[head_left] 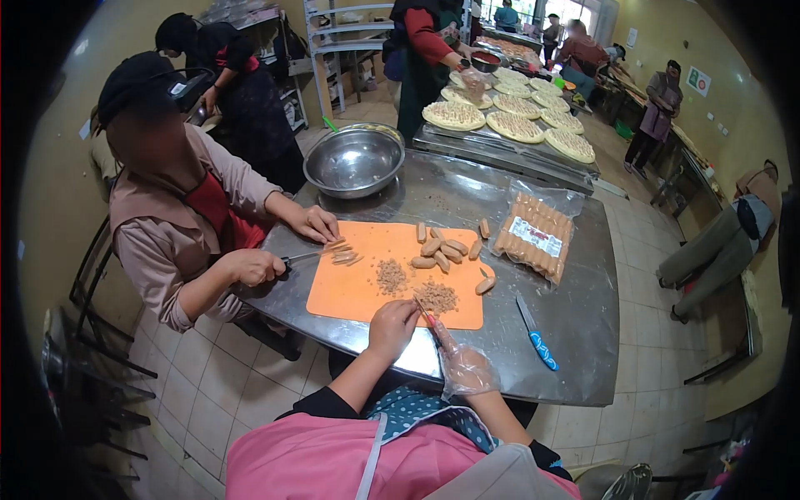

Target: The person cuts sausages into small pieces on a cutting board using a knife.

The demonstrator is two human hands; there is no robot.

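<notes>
My left hand is closed at the near edge of the orange cutting board, fingertips pinched beside a heap of chopped sausage. What lies between those fingers is too small to make out. Wearing a clear plastic glove, my right hand grips a slim knife with a red part showing; its tip meets my left fingertips. A second chopped heap lies further left. Several sausage pieces are piled at the board's right side. Sausage strips lie under a co-worker's hand.
The co-worker's other hand holds a knife at the left. A blue-handled knife and a sausage pack lie to the right. A steel bowl stands behind the board. Topped dough rounds cover the far trays.
</notes>
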